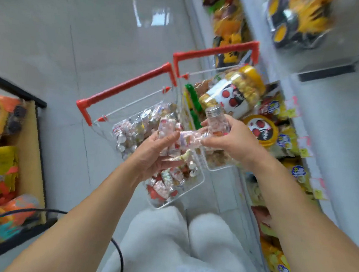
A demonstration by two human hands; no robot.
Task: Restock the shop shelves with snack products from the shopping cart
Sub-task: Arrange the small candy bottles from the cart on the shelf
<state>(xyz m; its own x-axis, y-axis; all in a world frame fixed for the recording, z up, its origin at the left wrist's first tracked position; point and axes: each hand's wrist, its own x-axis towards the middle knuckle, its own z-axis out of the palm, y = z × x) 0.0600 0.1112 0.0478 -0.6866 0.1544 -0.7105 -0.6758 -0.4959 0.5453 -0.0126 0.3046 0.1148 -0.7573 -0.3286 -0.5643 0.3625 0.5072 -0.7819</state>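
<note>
Head view catches the picking-up step: both hands work above the near basket (124,88), a clear one with a red handle, heaped with small candy bottles. The left hand (151,155) has its fingers curled round a bunch of bottles (170,133). The right hand (233,140) pinches an upright silver-capped bottle (215,119), and its lower fingers seem to close on the end of a crosswise bottle (190,138) between the hands; blur hides the exact grip.

Next, I judge, the handfuls must be carried right to the shelf (317,135) and stood in a free spot near its front edge. With so many loose bottles in each hand, one could slip.

A second basket (214,50) sits between the hands and the shelf, with a big yellow-lidded jar (232,90) poking above its rim, so the reach must go over it. Yellow snack packets (286,143) already crowd the shelf's front edge.
</note>
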